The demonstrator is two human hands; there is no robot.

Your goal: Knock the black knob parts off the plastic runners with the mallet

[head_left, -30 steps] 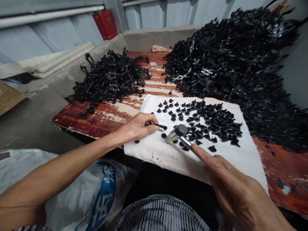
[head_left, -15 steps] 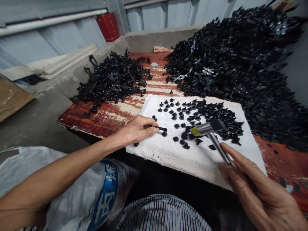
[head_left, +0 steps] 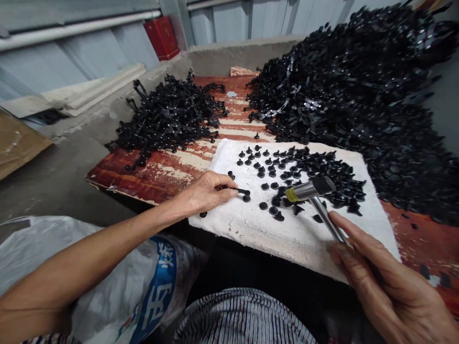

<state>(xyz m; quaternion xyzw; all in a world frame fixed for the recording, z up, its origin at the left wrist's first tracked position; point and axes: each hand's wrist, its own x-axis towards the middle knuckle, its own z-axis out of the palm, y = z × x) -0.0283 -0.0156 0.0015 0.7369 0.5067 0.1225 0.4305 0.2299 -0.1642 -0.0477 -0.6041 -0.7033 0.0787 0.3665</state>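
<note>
My left hand [head_left: 204, 192] rests on a white foam slab [head_left: 294, 234] and pinches a thin black strip [head_left: 239, 190] whose end lies on a small black stud [head_left: 245, 198]. My right hand [head_left: 385, 282] grips the metal handle of a small hammer [head_left: 311, 189]. The hammer head is raised over the slab, to the right of the strip. Several loose black studs [head_left: 308, 172] lie scattered on the slab's far half.
A huge heap of black strips [head_left: 358, 100] fills the right side of the red wooden board [head_left: 143, 174]. A smaller heap [head_left: 168, 117] lies at the board's left. A white woven sack [head_left: 125, 282] sits by my left arm. A red box [head_left: 161, 38] stands by the wall.
The hammer head has lifted and swung right, away from the stud near my left hand, then stayed raised. My left hand kept its pinch on the strip.
</note>
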